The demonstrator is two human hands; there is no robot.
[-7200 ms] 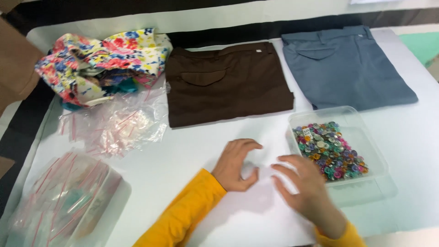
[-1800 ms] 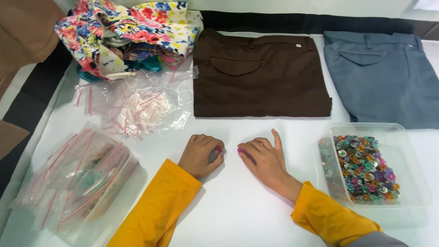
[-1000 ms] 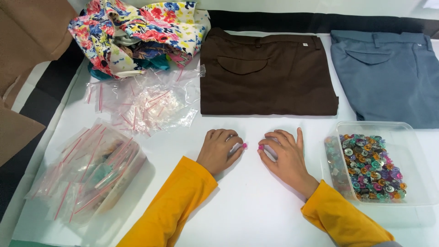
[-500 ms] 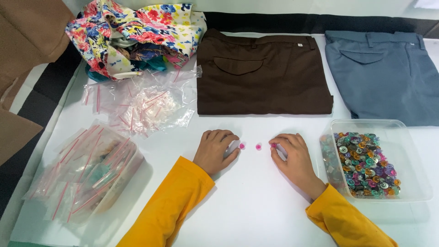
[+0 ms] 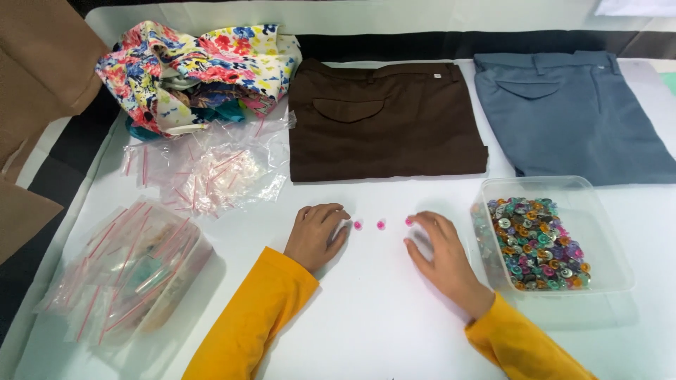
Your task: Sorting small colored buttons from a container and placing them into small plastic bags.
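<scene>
Three small pink buttons lie in a row on the white table: one (image 5: 358, 225) by my left fingertips, one (image 5: 381, 225) in the middle, one (image 5: 408, 221) at my right fingertips. My left hand (image 5: 315, 234) rests palm down with fingers curled, its tips just left of the first button. My right hand (image 5: 440, 253) lies flat with fingers spread, a fingertip touching the rightmost button. Both arms wear yellow sleeves. Neither hand grips anything.
A clear plastic tub (image 5: 605, 271) of mixed coloured buttons stands at the right. Folded brown trousers (image 5: 384, 123) and grey-blue trousers (image 5: 574, 112) lie behind. Floral cloth (image 5: 197, 67), loose zip bags (image 5: 208, 169) and a container of zip bags (image 5: 130, 271) sit at the left.
My hands have drawn apart, leaving three pink buttons spaced in a row between them. The right hand slid to the right and opened flat.
</scene>
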